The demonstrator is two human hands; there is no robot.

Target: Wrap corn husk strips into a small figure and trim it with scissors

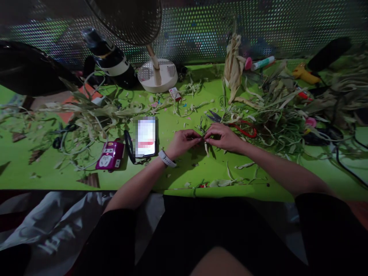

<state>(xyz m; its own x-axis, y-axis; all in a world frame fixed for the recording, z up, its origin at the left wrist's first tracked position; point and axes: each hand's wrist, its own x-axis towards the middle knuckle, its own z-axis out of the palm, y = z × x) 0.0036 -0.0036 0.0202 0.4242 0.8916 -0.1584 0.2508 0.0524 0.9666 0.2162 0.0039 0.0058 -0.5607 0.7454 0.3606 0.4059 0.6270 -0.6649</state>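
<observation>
Over the middle of the green table point(178, 172), my left hand point(185, 142) and my right hand point(221, 137) meet fingertip to fingertip. Both are closed in a pinch on a small bundle of dried husk strips point(206, 148), whose ends poke out above and below the fingers. Exactly how the strips run between the fingertips is hidden. Scissors with red handles point(251, 130) lie just beyond my right hand, blades pointing left. To the right spreads a large heap of green husk strips point(284, 126). A lit phone point(146, 137) rests left of my left hand.
A fan point(156, 74) and a dark bottle point(115, 63) stand at the back, before a perforated metal panel point(198, 34). A bundled corn husk point(234, 69) is behind the scissors. At left lie a purple power socket point(110, 155) and a looping cable point(61, 143); a yellow-handled tool point(306, 74) lies right.
</observation>
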